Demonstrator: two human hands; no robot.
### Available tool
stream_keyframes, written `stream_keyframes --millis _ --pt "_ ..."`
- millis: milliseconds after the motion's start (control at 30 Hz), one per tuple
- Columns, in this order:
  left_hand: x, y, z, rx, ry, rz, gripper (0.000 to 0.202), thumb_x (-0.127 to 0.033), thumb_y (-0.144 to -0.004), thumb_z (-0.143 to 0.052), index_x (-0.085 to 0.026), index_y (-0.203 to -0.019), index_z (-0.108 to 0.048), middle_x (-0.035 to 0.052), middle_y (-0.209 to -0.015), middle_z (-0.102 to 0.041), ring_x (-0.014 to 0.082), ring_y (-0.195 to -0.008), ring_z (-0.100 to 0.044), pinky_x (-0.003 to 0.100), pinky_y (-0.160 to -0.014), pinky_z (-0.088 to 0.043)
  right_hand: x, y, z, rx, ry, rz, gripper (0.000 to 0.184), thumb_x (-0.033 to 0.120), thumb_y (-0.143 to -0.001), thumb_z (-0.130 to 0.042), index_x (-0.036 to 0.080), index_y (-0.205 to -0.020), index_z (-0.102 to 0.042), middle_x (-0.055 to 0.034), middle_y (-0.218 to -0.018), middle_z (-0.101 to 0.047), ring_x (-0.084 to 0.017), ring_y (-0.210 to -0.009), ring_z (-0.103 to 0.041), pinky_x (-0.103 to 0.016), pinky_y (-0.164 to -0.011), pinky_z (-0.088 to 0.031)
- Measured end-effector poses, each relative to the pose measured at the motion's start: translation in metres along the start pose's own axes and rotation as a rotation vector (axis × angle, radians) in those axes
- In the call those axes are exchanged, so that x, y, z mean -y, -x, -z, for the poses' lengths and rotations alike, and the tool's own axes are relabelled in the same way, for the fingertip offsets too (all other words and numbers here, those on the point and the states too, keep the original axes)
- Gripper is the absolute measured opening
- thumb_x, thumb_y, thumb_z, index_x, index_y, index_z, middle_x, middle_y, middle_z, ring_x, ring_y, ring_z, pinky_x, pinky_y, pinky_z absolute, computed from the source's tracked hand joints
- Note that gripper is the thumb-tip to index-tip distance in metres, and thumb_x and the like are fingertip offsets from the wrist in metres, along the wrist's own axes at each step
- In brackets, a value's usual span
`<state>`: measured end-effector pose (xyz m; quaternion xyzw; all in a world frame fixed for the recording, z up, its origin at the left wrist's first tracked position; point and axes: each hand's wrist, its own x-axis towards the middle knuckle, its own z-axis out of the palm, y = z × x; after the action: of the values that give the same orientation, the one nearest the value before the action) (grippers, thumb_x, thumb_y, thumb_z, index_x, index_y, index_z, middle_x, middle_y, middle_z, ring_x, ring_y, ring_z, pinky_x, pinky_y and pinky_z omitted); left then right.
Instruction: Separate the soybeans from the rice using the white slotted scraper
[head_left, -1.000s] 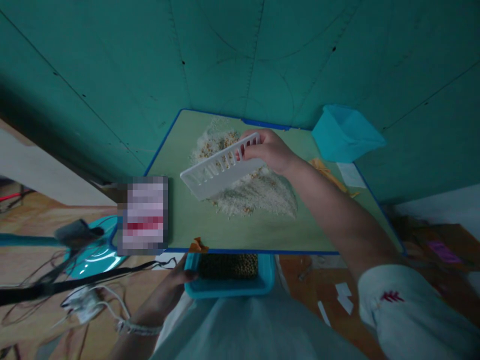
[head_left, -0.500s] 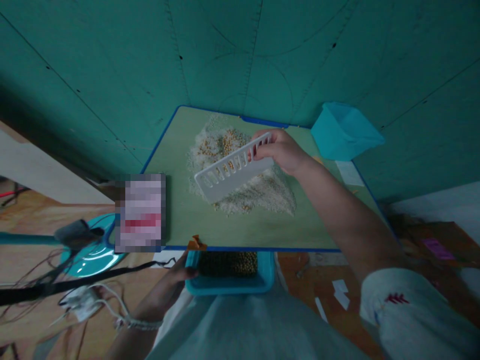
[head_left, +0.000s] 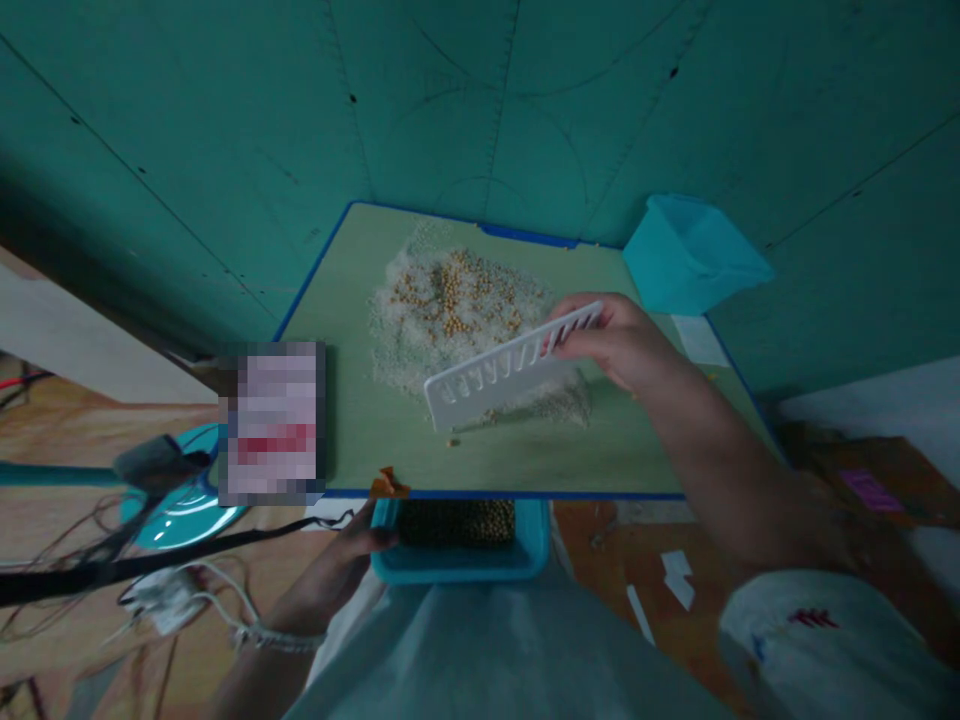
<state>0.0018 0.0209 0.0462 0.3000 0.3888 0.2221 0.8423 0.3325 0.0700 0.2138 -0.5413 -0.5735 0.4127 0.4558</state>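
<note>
My right hand is closed on one end of a white slotted plastic panel, its thumb and fingers at the slots. The panel is tilted, its lower edge at the near side of a spread heap of small whitish grains on the table. Yellowish round beans lie mixed on top of the heap. Below the table's front edge, my left hand grips the left side of a blue plastic tub. Inside the tub are yellowish beans and a darker mass; some of its contents are shadowed. The fingers of my left hand are partly hidden.
The light green tabletop has a blue rim. A turquoise bin stands at its back right corner, against a green wall. A blurred-out pinkish item sits front left, near orange tape and a black stand arm.
My right hand has drawn the white panel toward me and to the right, uncovering more of the bean-strewn heap. The left hand and tub look nearly unmoved.
</note>
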Motion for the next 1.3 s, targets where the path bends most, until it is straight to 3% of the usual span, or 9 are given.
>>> stream_keyframes --millis 200,333,600,700,800,1067,1300 --pt "0.005 -0.004 0.004 -0.029 0.007 0.021 0.045 -0.016 -0.061 -0.066 -0.031 -0.104 -0.069 -0.0007 -0.105 -0.073 0.0332 -0.112 -0.053 0.039 -0.090 -0.039 -0.011 0.052 -0.006 -0.229 -0.124 -0.081 0.011 0.016 -0.059 -0.067 0.024 -0.065 -0.064 0.0028 -0.062 -0.062 -0.014 -0.059 -0.055 -0.027 -0.056 -0.041" --pt "0.003 -0.010 0.001 -0.052 -0.001 0.039 0.051 -0.015 -0.060 -0.066 -0.030 -0.109 -0.066 0.0000 -0.109 -0.071 0.0336 -0.116 -0.050 0.040 -0.091 -0.038 -0.019 0.069 -0.012 -0.318 -0.203 -0.158 0.011 0.016 -0.056 -0.065 0.024 -0.063 -0.062 0.0023 -0.061 -0.062 -0.016 -0.059 -0.056 -0.030 -0.058 -0.044" --pt "-0.001 -0.010 -0.004 -0.077 -0.039 0.059 0.038 -0.016 -0.056 -0.068 -0.026 -0.093 -0.071 0.0036 -0.100 -0.073 0.0347 -0.109 -0.054 0.042 -0.090 -0.038 -0.028 0.079 -0.011 -0.217 -0.242 -0.276 0.010 0.015 -0.054 -0.067 0.021 -0.062 -0.065 0.0010 -0.060 -0.064 -0.014 -0.057 -0.056 -0.027 -0.056 -0.042" --pt "-0.001 -0.010 -0.004 -0.088 -0.036 0.057 0.029 -0.016 -0.056 -0.068 -0.025 -0.083 -0.072 0.0030 -0.100 -0.073 0.0346 -0.111 -0.053 0.043 -0.092 -0.037 -0.028 0.082 -0.003 -0.324 -0.240 -0.223 0.013 0.014 -0.054 -0.067 0.022 -0.063 -0.064 0.0020 -0.059 -0.063 -0.014 -0.057 -0.056 -0.028 -0.057 -0.043" --pt "-0.001 -0.011 -0.005 -0.094 -0.035 0.045 0.030 -0.016 -0.055 -0.067 -0.026 -0.084 -0.071 0.0016 -0.105 -0.072 0.0333 -0.117 -0.048 0.041 -0.095 -0.033 -0.031 0.083 0.007 -0.453 -0.245 -0.157 0.013 0.014 -0.056 -0.065 0.023 -0.065 -0.064 0.0020 -0.063 -0.063 -0.017 -0.064 -0.059 -0.032 -0.066 -0.047" --pt "-0.002 -0.013 -0.003 -0.061 -0.055 0.053 0.035 -0.015 -0.057 -0.067 -0.026 -0.089 -0.072 0.0011 -0.095 -0.075 0.0336 -0.107 -0.055 0.042 -0.090 -0.037 -0.041 0.076 0.014 -0.565 -0.262 -0.103 0.018 0.011 -0.058 -0.064 0.025 -0.069 -0.064 0.0024 -0.069 -0.065 -0.021 -0.076 -0.063 -0.038 -0.076 -0.048" --pt "0.002 -0.011 -0.002 -0.057 -0.057 0.031 0.037 -0.013 -0.058 -0.067 -0.026 -0.092 -0.071 0.0025 -0.107 -0.072 0.0323 -0.112 -0.053 0.041 -0.093 -0.037 -0.044 0.074 0.010 -0.610 -0.271 -0.135 0.020 0.010 -0.055 -0.064 0.025 -0.068 -0.066 0.0030 -0.067 -0.065 -0.019 -0.068 -0.062 -0.037 -0.076 -0.048"
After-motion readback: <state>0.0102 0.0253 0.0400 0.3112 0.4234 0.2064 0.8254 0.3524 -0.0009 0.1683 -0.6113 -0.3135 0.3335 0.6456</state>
